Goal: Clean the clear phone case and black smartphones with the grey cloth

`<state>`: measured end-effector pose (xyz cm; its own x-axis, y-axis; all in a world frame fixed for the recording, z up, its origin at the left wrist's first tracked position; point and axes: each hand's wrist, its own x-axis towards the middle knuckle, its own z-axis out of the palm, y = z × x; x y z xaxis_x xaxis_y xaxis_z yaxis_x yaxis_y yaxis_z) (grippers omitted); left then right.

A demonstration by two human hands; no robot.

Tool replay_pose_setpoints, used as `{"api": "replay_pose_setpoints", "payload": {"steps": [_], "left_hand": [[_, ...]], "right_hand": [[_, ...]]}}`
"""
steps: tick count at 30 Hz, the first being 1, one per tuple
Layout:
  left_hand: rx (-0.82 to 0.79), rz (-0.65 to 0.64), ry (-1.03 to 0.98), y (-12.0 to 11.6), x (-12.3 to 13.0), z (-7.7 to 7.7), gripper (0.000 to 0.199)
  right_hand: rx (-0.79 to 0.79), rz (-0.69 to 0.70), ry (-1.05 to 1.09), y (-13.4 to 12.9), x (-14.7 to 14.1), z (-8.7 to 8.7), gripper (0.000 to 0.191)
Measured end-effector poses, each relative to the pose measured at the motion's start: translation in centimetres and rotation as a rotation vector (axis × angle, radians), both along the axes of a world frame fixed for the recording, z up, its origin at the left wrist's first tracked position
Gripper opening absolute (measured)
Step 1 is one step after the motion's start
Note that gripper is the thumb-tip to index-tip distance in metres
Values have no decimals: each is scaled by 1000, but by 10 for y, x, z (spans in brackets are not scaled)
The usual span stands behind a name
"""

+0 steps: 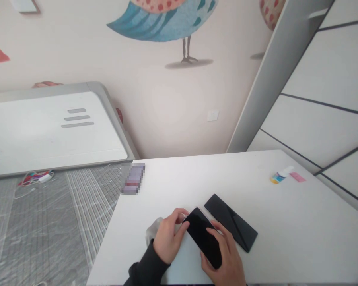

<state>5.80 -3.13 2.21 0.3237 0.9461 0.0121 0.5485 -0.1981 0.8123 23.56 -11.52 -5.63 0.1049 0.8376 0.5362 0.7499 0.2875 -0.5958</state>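
A black-screened phone (203, 237) lies tilted between my hands, just above the white table. My right hand (226, 254) grips its lower right part, with fingers on the far edge and the thumb on the near edge. My left hand (170, 235) pinches at the phone's upper left corner, where a small whitish piece shows between finger and thumb, too small to make out. A second dark phone or flat black slab (231, 222) rests on the table just beyond the held one. Partly hidden behind my left hand is a translucent greyish wrapping (152, 230).
On the white table (179, 178) a blurred purple item (133, 179) sits at the far left corner. A small white bottle (282, 174) and a pink piece (297, 177) lie at the right. A bed with cables (37, 178) is at the left.
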Motion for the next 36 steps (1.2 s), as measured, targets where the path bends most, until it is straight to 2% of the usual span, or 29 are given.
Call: {"api": "replay_pose_setpoints", "payload": {"steps": [2, 5, 8, 11, 13, 15, 18, 21, 26, 31, 36], "left_hand": [[-62, 46, -76, -2, -1, 12, 20], [-70, 133, -133, -2, -4, 20, 26], [-125, 195, -218, 4, -8, 17, 36], [-206, 231, -323, 9, -9, 12, 44], [-292, 224, -403, 6, -6, 9, 51], [-388, 138, -422, -4, 0, 7, 52], [-437, -26, -272, -27, 9, -2, 35], [-433, 9, -191, -45, 13, -16, 25], [-435, 65, -177, -55, 6, -31, 29], [-253, -12, 41, -56, -5, -33, 65], [-25, -10, 408, -56, -4, -40, 63]], "right_hand": [[-39, 46, 135, -3, 0, 1, 54], [-298, 162, 422, -6, 6, 12, 66], [-618, 291, 654, -4, 18, 29, 56], [-810, 445, 793, -2, 25, 40, 42], [-831, 399, 901, -2, 23, 40, 46], [-833, 291, 1000, -3, 19, 38, 54], [-817, 247, 1062, -4, 13, 39, 56], [-756, 279, 928, -5, 9, 44, 45], [-721, 188, 426, -5, 7, 41, 42], [-643, 159, 47, -4, 7, 36, 40], [-455, 47, -238, -8, -2, 37, 33]]}}
